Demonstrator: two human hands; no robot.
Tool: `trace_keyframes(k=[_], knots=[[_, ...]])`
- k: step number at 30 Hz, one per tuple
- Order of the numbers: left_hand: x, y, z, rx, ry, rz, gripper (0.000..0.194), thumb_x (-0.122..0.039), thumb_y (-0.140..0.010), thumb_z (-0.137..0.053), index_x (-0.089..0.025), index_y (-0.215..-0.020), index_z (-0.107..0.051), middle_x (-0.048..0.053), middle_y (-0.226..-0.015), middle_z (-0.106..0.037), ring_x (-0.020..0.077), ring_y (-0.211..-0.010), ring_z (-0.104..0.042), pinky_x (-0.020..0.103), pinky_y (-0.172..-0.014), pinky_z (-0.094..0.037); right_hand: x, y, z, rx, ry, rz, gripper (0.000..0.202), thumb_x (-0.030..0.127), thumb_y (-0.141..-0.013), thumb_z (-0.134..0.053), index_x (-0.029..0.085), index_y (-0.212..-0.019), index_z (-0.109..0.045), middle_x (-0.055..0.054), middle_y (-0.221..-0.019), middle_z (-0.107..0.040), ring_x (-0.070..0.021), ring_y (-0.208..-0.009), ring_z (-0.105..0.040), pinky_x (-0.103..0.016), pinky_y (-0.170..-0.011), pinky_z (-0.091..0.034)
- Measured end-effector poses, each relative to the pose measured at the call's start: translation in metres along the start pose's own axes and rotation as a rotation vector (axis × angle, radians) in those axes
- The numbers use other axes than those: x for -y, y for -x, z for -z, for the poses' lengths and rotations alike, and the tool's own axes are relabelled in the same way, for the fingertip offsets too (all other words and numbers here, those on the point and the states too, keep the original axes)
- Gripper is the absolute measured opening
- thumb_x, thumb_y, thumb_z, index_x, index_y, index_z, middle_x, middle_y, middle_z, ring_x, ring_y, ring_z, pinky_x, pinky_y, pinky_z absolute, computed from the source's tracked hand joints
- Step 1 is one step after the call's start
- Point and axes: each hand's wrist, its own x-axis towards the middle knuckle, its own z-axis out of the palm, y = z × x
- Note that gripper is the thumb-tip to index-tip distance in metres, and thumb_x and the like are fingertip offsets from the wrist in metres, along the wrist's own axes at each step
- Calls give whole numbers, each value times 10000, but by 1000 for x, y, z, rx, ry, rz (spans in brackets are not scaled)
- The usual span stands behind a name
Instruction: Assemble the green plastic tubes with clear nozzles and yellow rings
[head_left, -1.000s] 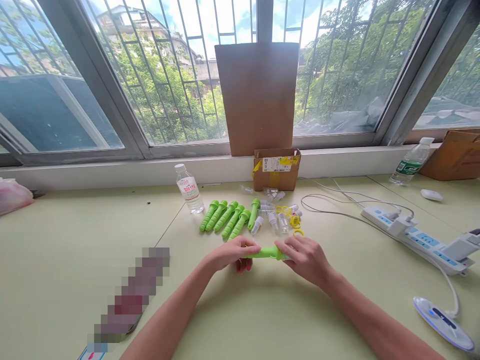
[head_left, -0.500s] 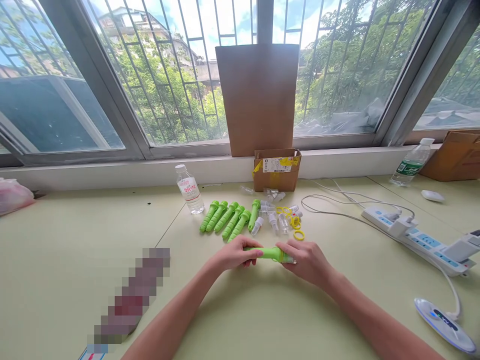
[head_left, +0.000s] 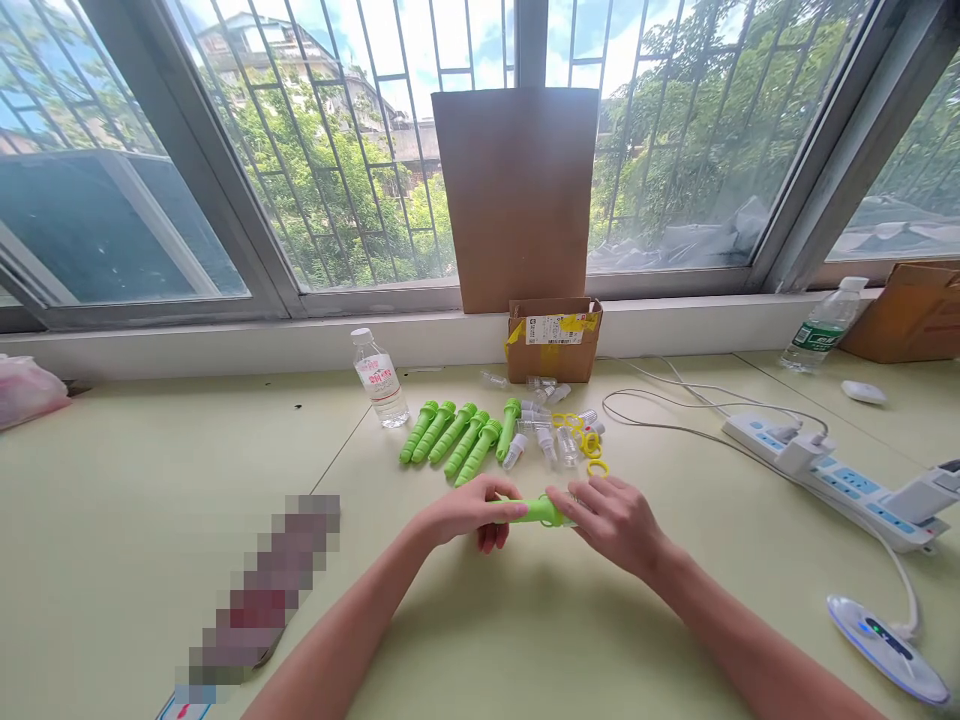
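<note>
A green plastic tube with a flared collar lies across my two hands above the table. My left hand is closed round its narrow left part. Over the collar and right end, my right hand is closed, its fingers hiding most of the clear piece there. Just beyond my hands lie several similar ribbed green tubes, mostly side by side. To their right are scattered small clear plastic bottles, white-capped pieces and yellow rings.
A water bottle stands behind the tubes. Behind the loose parts is a small cardboard box. On the right lie a power strip with cables and a white oval device. A blurred long object lies at left.
My right hand's fingers have shifted slightly left over the tube's collar, covering more of the clear end. The tube has tilted slightly. The things on the table have stayed put.
</note>
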Motion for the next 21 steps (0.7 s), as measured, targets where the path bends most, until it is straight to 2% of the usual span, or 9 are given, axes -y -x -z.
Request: trace_keyframes(k=[3,7,16,21], knots=[[-1,1,0,6,-29,-20,470,-595,-743,-604,-137,-840,-629,-20,-517,-540,79,-414,-455,201,-425,-361,2,0,1,12,-5,7,219,123,-863,-555,213,-1058,-600,12,-678,-611,-125,-581,-485,-282,-572,-271],[0,0,-2,-17,-109,-103,408,-534,-779,-590,-129,-756,-641,-31,-529,-492,59,-443,-396,191,-440,-321,3,3,-3,63,-74,-50,192,149,-856,-549,208,-1030,-603,14,-681,-611,-117,-579,-503,-273,-559,-271],[-1,1,-7,-95,-254,-214,350,-453,-816,-568,-123,-823,-685,-28,-547,-439,74,-508,-373,198,-479,-304,4,2,0,222,-228,-245,256,139,-765,-555,248,-980,-640,22,-682,-632,-96,-544,-511,-239,-505,-250],[-2,2,-14,-142,-369,-273,342,-445,-829,-547,-128,-738,-638,-37,-575,-366,71,-541,-307,205,-489,-235,3,-4,9,311,-375,-323,101,218,-761,-602,245,-847,-649,30,-642,-630,-96,-536,-512,-219,-501,-275]])
